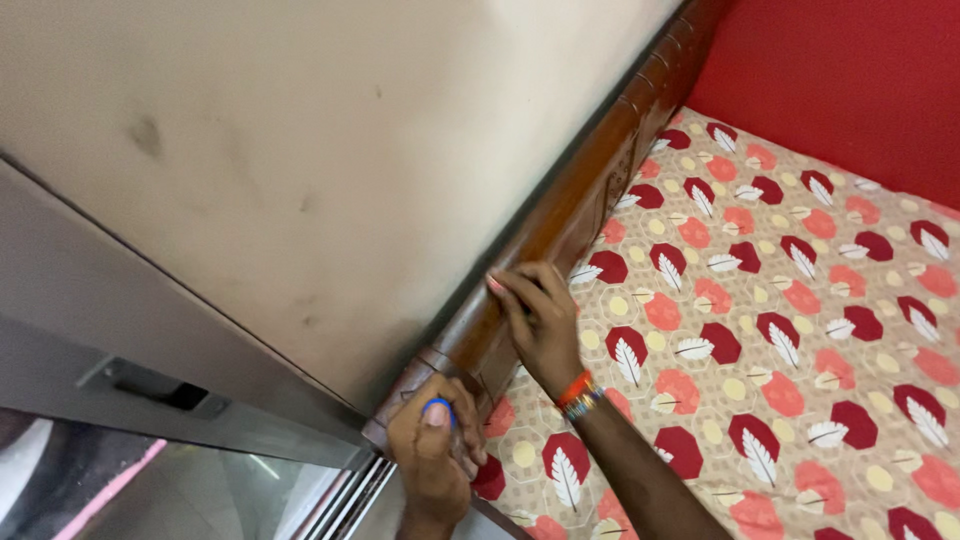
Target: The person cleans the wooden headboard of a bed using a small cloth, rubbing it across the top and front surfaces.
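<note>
The right hand [540, 320] lies on the dark wooden headboard [590, 190], which runs from near centre up to the far right along the cream wall [330, 150]. Its fingers [515, 285] are pressed together and curled over the top rail, gripping it from the bed side. On the wrist sit an orange band [574, 388] and a beaded one just beside it.

The left hand [432, 455] is at the near end of the headboard, by the carved corner post [420, 365]. Its fingers are curled in, and the thumb and fingers pinch a small blue thing [437, 404] against the wood; what it is cannot be told.

To the right, the sheet [780, 330] covers the mattress, beige with red and coral leaf shapes, touching the headboard. A red wall [850, 80] stands at the far right. At the near left are a grey metal window frame [150, 370] with a latch and its glass [200, 500].
</note>
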